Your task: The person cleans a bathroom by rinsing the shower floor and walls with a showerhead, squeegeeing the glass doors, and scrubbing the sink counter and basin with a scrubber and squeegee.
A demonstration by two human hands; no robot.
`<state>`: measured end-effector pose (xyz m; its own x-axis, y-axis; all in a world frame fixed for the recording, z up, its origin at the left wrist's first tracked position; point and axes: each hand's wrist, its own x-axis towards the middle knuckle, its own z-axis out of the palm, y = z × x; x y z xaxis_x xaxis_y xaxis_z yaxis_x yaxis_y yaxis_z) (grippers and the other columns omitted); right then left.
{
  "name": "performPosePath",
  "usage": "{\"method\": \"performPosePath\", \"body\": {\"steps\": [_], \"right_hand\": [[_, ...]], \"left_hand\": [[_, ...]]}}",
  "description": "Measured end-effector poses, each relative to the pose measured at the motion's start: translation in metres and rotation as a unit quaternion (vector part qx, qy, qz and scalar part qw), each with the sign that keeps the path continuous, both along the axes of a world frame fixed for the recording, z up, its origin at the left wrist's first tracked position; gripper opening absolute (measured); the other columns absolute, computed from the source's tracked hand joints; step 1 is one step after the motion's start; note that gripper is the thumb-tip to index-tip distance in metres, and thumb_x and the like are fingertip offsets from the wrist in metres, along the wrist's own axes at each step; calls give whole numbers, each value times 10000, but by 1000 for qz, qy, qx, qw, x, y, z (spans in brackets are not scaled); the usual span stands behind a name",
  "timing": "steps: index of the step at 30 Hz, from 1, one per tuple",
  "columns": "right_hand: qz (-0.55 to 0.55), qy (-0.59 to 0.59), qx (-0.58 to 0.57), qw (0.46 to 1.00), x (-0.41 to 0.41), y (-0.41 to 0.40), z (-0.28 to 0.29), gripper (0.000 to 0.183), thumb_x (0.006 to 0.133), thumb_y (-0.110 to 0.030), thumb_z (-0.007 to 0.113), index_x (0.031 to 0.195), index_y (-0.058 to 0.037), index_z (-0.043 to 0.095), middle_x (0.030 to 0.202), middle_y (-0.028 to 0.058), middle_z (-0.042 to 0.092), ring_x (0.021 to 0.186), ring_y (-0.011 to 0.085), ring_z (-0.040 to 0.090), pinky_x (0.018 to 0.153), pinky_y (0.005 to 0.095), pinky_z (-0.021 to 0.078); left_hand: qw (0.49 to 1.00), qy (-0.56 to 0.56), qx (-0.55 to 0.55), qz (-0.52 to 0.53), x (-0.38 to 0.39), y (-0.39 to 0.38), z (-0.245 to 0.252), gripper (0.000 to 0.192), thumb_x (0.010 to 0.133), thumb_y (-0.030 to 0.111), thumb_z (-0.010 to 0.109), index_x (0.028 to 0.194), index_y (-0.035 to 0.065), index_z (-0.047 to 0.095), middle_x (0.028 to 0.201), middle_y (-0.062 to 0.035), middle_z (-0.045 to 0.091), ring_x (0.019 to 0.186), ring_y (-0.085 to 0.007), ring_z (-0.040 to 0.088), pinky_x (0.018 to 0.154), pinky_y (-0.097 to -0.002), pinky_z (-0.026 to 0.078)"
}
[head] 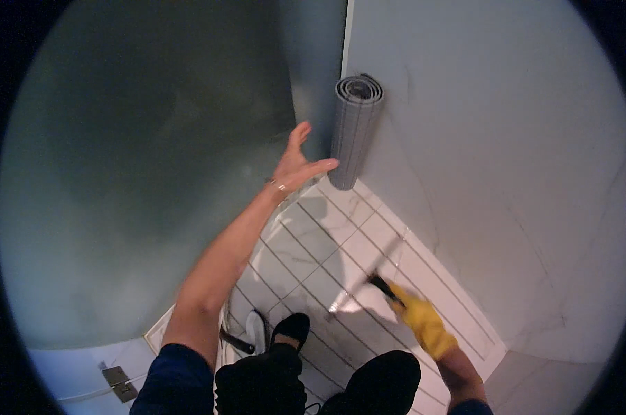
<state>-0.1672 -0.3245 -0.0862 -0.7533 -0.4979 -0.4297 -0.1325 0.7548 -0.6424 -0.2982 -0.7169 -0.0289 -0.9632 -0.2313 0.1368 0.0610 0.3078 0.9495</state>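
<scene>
My left hand [300, 168] is bare, with its fingers spread beside a rolled-up grey mat [353, 129] that stands upright in the corner. The thumb tip overlaps the roll's left side; whether they touch, I cannot tell. In a yellow rubber glove, my right hand [421, 321] grips the black handle of a squeegee [379, 282]. Its long blade lies low over the white tiled floor [313, 249], which has dark parallel lines and a wet shine.
A marbled wall [489, 181] rises on the right, and a dark greenish glass panel [152, 155] on the left. By my feet lie a white slipper [256, 332] and a black-handled object [237, 342]. A metal hinge [119, 384] is at the lower left.
</scene>
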Motion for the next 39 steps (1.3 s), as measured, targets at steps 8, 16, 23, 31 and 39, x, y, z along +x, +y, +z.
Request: {"method": "performPosePath", "body": {"steps": [8, 16, 23, 31, 39], "right_hand": [[-221, -216, 318, 896, 125, 239, 26, 600, 875, -344, 620, 1426, -272, 394, 1077, 126, 669, 957, 296, 644, 833, 364, 487], [71, 87, 171, 979, -33, -4, 32, 510, 918, -338, 555, 1402, -293, 400, 1013, 156, 669, 892, 346, 650, 740, 431, 518], [174, 167, 51, 969, -168, -177, -11, 454, 880, -201, 558, 1328, -227, 485, 1018, 167, 661, 905, 389, 627, 755, 487, 501], [96, 169, -28, 981, -109, -40, -59, 467, 862, -216, 603, 1319, -261, 519, 1006, 126, 669, 909, 333, 639, 800, 410, 501], [-2, 105, 173, 979, 45, 244, -88, 553, 825, -302, 651, 1333, -432, 474, 1037, 24, 680, 869, 271, 662, 762, 372, 516]], "left_hand": [[993, 105, 7, 47, -92, 65, -25, 1197, 530, 379, 906, 1415, -28, 210, 1378, -237, 377, 1274, -335, 399, 1072, -417, 334], [989, 125, 57, 47, -95, 61, -22, 861, 539, 226, 915, 1194, -9, 407, 1068, -154, 587, 1004, -249, 580, 896, -367, 464], [954, 246, -3, 172, 12, 27, 49, 705, 599, 166, 890, 1169, -5, 512, 1100, -117, 591, 987, -209, 586, 866, -348, 485], [929, 243, 93, 262, 109, -21, 58, 428, 677, -8, 774, 1070, -83, 623, 1090, -126, 636, 969, -221, 614, 899, -336, 470], [942, 159, 157, 252, 183, -87, 88, 467, 779, 155, 719, 1183, -47, 601, 1271, -161, 562, 1122, -269, 560, 945, -417, 471]]}}
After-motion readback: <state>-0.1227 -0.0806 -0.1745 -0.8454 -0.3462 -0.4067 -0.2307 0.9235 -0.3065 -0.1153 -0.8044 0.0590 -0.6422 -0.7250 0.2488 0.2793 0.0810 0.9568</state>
